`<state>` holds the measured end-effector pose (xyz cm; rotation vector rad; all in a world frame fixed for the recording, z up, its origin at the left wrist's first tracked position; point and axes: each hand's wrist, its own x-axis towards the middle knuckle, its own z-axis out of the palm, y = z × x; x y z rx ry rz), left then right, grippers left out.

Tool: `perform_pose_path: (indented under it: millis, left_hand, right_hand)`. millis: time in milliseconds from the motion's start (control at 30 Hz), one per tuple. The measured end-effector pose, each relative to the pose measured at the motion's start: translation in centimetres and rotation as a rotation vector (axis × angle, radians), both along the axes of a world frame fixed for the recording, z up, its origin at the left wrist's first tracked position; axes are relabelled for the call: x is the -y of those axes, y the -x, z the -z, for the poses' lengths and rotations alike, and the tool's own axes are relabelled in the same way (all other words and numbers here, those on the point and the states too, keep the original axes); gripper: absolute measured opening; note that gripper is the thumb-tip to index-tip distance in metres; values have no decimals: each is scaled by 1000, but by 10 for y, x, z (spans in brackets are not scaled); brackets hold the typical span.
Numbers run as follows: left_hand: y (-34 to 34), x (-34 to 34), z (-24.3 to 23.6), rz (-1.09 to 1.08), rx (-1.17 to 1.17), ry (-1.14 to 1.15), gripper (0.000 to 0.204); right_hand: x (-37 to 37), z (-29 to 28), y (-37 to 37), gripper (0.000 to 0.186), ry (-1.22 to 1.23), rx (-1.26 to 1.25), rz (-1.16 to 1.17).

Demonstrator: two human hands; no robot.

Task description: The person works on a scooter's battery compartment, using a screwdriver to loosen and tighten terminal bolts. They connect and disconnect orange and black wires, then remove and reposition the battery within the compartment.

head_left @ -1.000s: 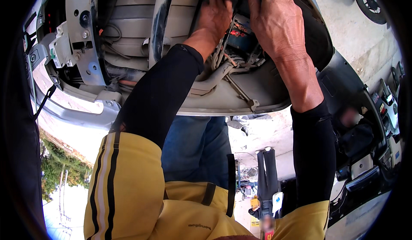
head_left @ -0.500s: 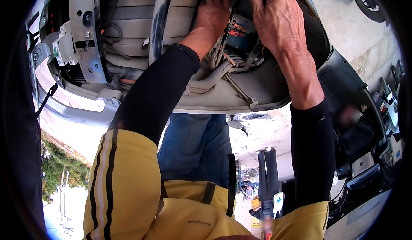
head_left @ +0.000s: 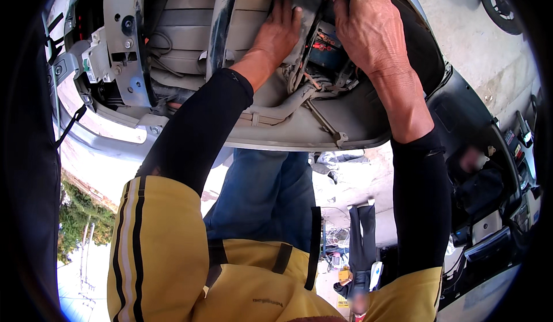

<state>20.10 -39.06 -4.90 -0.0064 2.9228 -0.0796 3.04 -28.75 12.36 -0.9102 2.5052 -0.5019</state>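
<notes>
My left hand (head_left: 279, 33) lies with fingers stretched along a flat dark panel (head_left: 306, 0) inside the opened body of a vehicle. My right hand (head_left: 371, 31) reaches over the dark right side of the same compartment. Its thumb is apart from the fingers, beside a dark part, and the fingertips run past the upper edge, so their grip is hidden. Between the hands sits a bluish box with red-orange terminals (head_left: 326, 46), with cables (head_left: 314, 81) bundled below it. Ribbed grey-beige blocks (head_left: 187, 31) fill the space left of my left hand.
A scuffed frame tube (head_left: 223, 25) crosses the compartment near my left forearm. Left of it are a bolted metal bracket (head_left: 128, 45) and a white module (head_left: 99, 57). A thin rod (head_left: 324, 120) lies along the lower lip. A wheel (head_left: 500, 6) rests on the floor; another person (head_left: 362, 247) is farther off.
My left hand has drawn back toward me, so more of the dark panel shows. The right hand stays over the right side. The whole view has shifted slightly.
</notes>
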Motion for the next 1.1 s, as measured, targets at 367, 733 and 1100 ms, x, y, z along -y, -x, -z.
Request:
perform_pose_path:
  millis: [367, 733, 1100]
  left_hand:
    - [-6, -4, 2, 51, 2, 139, 59]
    - [-3, -3, 8, 95, 25, 202, 60]
    - [-2, 4, 2, 40, -28, 42, 54]
  right_hand:
    - [-4, -2, -3, 29, 78, -37, -117]
    - [-5, 3, -12, 31, 119, -186, -67]
    - [-9, 1, -2, 24, 4, 7, 27]
